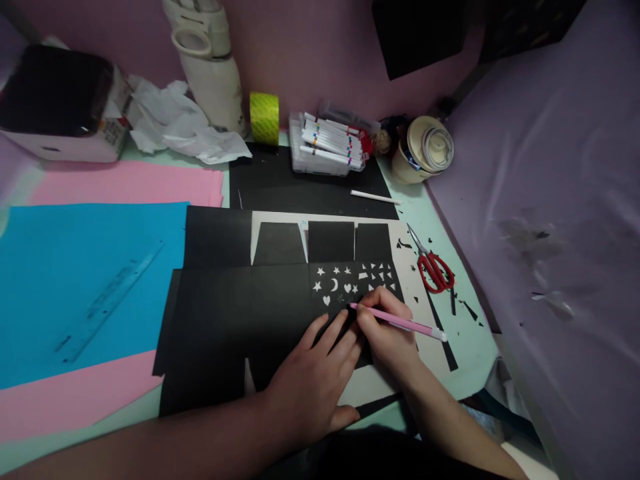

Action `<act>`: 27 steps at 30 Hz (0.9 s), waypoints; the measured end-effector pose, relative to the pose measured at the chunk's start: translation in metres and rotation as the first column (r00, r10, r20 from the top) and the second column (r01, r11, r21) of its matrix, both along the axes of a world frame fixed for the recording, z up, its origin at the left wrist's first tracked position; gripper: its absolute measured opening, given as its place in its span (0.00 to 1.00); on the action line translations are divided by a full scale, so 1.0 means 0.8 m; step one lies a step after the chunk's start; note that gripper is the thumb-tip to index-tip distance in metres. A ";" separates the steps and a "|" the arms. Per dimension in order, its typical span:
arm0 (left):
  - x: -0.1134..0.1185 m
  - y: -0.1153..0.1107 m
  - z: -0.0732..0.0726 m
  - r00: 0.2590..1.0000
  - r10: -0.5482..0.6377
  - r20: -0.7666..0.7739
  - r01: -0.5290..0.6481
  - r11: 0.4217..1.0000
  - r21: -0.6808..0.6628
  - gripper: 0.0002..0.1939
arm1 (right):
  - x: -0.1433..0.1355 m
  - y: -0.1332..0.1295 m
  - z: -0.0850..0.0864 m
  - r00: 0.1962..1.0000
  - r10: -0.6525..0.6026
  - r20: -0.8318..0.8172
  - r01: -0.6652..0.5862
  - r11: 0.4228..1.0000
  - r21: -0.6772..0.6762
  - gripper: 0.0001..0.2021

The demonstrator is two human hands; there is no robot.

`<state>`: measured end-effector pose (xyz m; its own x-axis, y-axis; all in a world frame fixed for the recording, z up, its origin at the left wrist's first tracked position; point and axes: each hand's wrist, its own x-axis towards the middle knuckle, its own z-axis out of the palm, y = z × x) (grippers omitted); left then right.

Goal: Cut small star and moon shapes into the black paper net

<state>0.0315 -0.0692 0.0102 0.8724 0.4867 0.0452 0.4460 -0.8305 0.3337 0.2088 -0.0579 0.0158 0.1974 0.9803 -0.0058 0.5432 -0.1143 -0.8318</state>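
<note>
A black card sheet [280, 300] with cut flaps lies before me on white paper [390, 387]. Star, heart, moon and triangle holes show white in its right panels. My left hand [320, 367] rests flat on the card with fingers spread, just below the cutouts. In my right hand [390, 327] is a slim pink pen [405, 323] with a white end. Its tip points left, close to the card near my left fingertips; whether it touches is hard to tell. A faint small outline shows just left of the tip.
Red-handled scissors [435, 272] and black scraps lie at right. Behind are a white stick [375, 197], a box of white markers [330, 143], yellow tape [264, 119] and a cream pot [423, 150]. A clear ruler [110, 300] lies on blue paper [30, 267] at left.
</note>
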 end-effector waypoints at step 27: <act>-0.001 0.000 -0.001 1.000 0.018 0.014 -0.018 1.000 0.004 0.44 | 0.001 0.000 -0.008 0.999 -0.007 0.032 0.006 0.999 0.046 0.09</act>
<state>0.0310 -0.0695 0.0097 0.8629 0.5019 0.0591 0.4562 -0.8240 0.3361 0.2100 -0.0578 0.0097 0.2031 0.9781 0.0454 0.5691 -0.0802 -0.8184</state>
